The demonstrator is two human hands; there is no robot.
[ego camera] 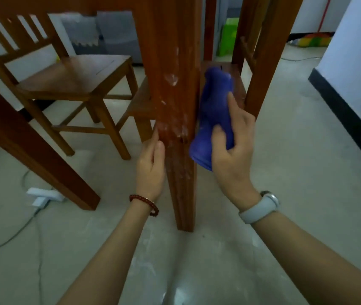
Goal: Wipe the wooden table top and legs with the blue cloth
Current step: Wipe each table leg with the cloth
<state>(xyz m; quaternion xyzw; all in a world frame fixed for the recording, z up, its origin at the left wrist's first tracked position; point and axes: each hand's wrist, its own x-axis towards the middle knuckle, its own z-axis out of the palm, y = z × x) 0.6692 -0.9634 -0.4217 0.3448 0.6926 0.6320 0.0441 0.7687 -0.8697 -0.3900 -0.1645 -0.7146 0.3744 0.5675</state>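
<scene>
- Low down, beside the reddish-brown wooden table leg (175, 102), streaked with whitish smears.
- Right hand (232, 148) curled round the bunched blue cloth (214, 108), thumb and forefinger laid over it; cloth held just right of the leg, against its right edge or a hair off, hard to tell which.
- Left hand (151, 164) with straight fingers resting along the leg's left face, gripping nothing.
- Dark red beaded bracelet (145, 202) on the left wrist, pale grey watch band (261, 209) on the right.
- Slat-backed brown wooden chair (71, 75) behind on the left, well apart from the leg.
- White power strip (43, 194) with its cable on the pale floor (296, 168) beside a second table leg (27, 146).
</scene>
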